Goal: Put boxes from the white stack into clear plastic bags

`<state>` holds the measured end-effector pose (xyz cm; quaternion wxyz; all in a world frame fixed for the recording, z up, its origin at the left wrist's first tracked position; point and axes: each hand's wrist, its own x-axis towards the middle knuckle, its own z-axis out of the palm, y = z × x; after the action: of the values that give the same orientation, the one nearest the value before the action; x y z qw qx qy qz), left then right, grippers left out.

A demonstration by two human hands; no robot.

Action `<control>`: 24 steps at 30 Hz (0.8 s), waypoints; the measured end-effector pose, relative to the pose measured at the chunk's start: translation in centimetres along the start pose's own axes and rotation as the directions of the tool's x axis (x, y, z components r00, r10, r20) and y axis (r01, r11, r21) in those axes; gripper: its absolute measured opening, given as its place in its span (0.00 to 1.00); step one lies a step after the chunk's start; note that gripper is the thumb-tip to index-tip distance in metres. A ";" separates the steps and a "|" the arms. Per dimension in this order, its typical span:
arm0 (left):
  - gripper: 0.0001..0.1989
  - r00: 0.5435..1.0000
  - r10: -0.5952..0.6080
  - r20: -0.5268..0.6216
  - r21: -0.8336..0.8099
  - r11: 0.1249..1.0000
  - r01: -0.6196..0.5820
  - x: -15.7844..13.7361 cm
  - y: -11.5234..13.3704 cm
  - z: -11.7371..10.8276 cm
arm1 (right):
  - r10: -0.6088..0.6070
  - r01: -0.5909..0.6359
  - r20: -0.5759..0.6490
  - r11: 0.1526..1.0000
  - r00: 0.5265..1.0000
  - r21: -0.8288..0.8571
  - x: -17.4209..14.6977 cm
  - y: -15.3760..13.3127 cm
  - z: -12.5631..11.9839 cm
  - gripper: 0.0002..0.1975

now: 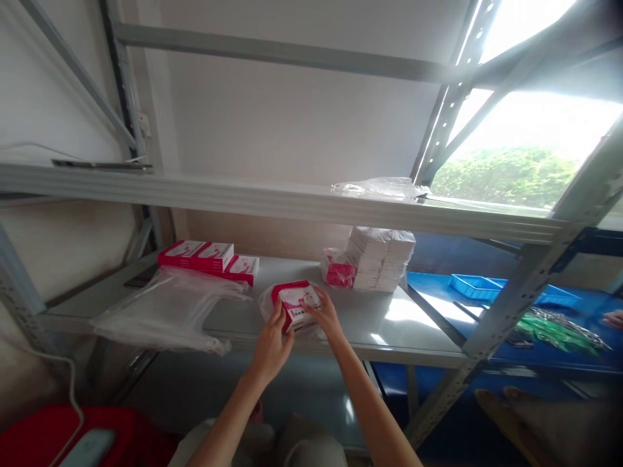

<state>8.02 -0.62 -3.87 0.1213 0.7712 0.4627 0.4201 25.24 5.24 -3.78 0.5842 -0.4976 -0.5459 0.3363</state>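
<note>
Between my hands is a small red and white printed box [298, 303], tilted above the front part of the grey shelf. My left hand [272, 340] grips its left and lower side. My right hand [325, 314] holds the right side, fingers on the printed top. Clear plastic, seemingly a bag [265, 302], shows around the box's left edge and below it. To the left, more red and white boxes [207, 256] sit in a stack. In front of that stack lies a pile of clear plastic bags [165, 308], hanging a little over the shelf edge.
White packs wrapped in plastic [382, 259] stand at the back right, beside a bagged red bundle [339, 269]. An upper shelf beam [272, 204] crosses ahead. On a blue table [438, 292] at right are blue trays [479, 287], green items [555, 327] and another person's hand [614, 319].
</note>
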 end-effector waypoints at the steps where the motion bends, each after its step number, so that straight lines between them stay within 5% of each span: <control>1: 0.27 1.000 0.029 -0.013 -0.012 1.000 -0.029 -0.1 0.3 -0.1 | -0.006 0.008 -0.017 0.995 1.000 0.098 -0.2 -0.2 -0.1 0.39; 7: 0.32 0.945 0.264 -0.193 0.061 0.964 -0.257 1.1 0.7 0.0 | -0.030 0.049 -0.068 0.950 0.997 0.309 -0.8 -4.1 -1.0 0.41; 12: 0.34 0.949 0.198 -0.244 0.033 0.980 -0.196 2.2 0.7 0.2 | 0.152 -0.149 0.015 0.945 0.988 0.292 -0.7 -6.8 -1.9 0.37; 17: 0.28 0.925 0.248 -0.288 -0.105 0.952 -0.288 1.9 1.4 -0.1 | 0.159 -0.145 -0.028 0.948 0.987 0.284 -1.6 -7.9 -3.0 0.36; 20: 0.36 0.910 0.277 -0.309 -0.114 0.939 -0.324 1.9 2.0 -0.8 | 0.142 -0.123 -0.041 0.944 0.989 0.307 -2.4 -8.8 -3.6 0.35; 24: 0.59 0.926 0.260 -0.275 -0.058 0.957 -0.286 2.6 2.3 -2.4 | 0.030 -0.017 -0.036 0.948 0.999 0.319 -2.7 -11.1 -3.6 0.37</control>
<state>8.17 -0.24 0.34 0.0360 0.7582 0.3418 0.5540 26.63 -1.11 6.23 0.6636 -0.4100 -0.4666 0.4170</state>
